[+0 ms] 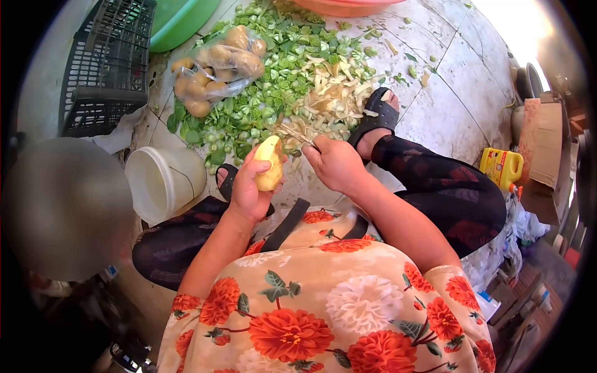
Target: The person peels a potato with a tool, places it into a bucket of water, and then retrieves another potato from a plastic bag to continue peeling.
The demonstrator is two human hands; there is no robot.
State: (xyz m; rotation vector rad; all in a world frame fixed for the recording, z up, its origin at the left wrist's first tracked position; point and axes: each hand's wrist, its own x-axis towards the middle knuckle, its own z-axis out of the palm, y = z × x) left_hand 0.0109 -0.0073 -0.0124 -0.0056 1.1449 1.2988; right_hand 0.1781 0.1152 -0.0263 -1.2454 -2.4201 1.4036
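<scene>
1. Here, the left hand (pixel 245 189) is gripping a peeled potato (pixel 269 163), its fingers closed around the lower part while the pale yellow top is sticking up above the thumb.
2. The right hand (pixel 336 163) is holding a peeler (pixel 297 135), fingers closed on its handle, and the thin metal end is pointing up and left, ending just beside the top of the potato; whether the blade is touching it cannot be told.
3. Both hands are hovering above the person's lap, over the tiled floor (pixel 448 93), between the two sandalled feet.
4. Just beyond the hands, a heap of pale peelings (pixel 336 93) is lying on the floor, touching the toes of the right sandal (pixel 378 115).
5. Chopped green vegetable pieces (pixel 273 68) are spreading around and behind the peelings.
6. A clear plastic bag of unpeeled potatoes (pixel 214 68) is resting on the greens, to the upper left.
7. A white bucket (pixel 163 180) is standing near the left knee, and a black crate (pixel 106 62) is sitting further left.
8. A green basin (pixel 180 22) is showing at the top edge, and a yellow bottle (pixel 500 166) is standing well apart on the right.
</scene>
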